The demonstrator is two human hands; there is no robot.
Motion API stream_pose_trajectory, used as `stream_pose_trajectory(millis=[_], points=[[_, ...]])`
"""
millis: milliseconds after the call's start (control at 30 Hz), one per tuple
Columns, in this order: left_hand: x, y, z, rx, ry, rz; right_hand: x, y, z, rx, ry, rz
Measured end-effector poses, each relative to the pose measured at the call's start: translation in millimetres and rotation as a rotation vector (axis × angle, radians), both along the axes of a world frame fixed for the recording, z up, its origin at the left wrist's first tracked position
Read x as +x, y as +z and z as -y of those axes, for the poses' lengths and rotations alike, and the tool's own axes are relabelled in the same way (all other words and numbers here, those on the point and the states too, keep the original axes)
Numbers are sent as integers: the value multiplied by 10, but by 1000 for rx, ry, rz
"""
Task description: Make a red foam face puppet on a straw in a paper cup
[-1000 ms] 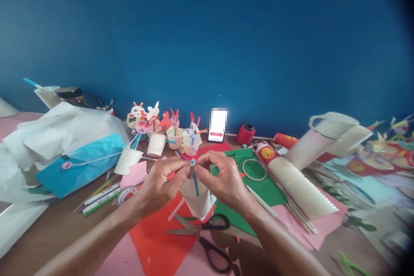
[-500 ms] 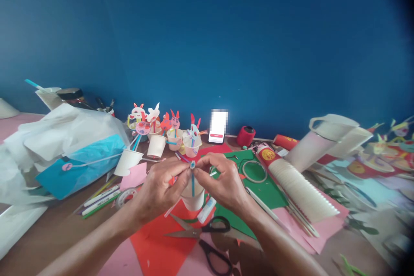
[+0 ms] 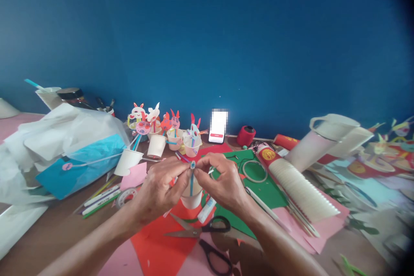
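Note:
My left hand (image 3: 159,190) and my right hand (image 3: 220,181) meet at the middle of the table, fingertips pinching a small round paper piece on a blue straw (image 3: 192,177). The straw hangs down over a white paper cup (image 3: 192,197) just behind my hands. Whether the cup is held or resting on the paper beneath, I cannot tell. A white glue stick (image 3: 207,209) lies beside the cup on the red paper.
Black-handled scissors (image 3: 207,227) lie on red paper (image 3: 155,241) near me, a second pair (image 3: 215,258) closer. Finished bunny cups (image 3: 168,131) stand at the back, a phone (image 3: 217,127) beside them. A sleeve of paper cups (image 3: 297,183) lies right; plastic bags (image 3: 64,146), pens (image 3: 100,196), tape (image 3: 124,195) left.
The cup under my hands has dropped and moved slightly back; the straw now hangs straighter. The glue stick has come into view beside it. My hands have barely shifted.

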State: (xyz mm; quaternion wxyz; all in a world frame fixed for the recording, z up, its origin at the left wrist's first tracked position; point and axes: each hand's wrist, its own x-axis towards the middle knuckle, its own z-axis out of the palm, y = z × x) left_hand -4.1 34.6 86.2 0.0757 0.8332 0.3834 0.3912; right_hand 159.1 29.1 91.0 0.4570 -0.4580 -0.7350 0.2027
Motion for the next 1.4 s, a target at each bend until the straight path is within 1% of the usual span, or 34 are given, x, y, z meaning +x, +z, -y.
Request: stream_pose_trajectory(millis=[433, 600, 767, 833, 967, 1067, 1167, 1267, 1400], points=[[-5, -3, 0, -12, -22, -13, -11, -26, -12, 60, 16, 11], [-9, -31, -10, -105, -18, -10, -18, -33, -19, 71, 19, 1], [-12, -39, -28, -234, -5, 31, -20, -22, -19, 58, 45, -25], [-17, -32, -32, -316, -13, 59, -7, -13, -26, 5, 79, -62], [-27, -7, -36, -510, -55, 187, 43, -23, -68, -178, 175, -187], [-25, 21, -43, -596, -72, 280, 76, -72, -117, -311, 225, -310], [-20, 44, -55, -662, -116, 328, 90, -128, -161, -417, 279, -435], [-22, 55, -59, -699, -151, 348, 90, -156, -182, -449, 310, -488], [-40, 53, -42, -702, -129, 367, 90, -161, -179, -446, 325, -500]])
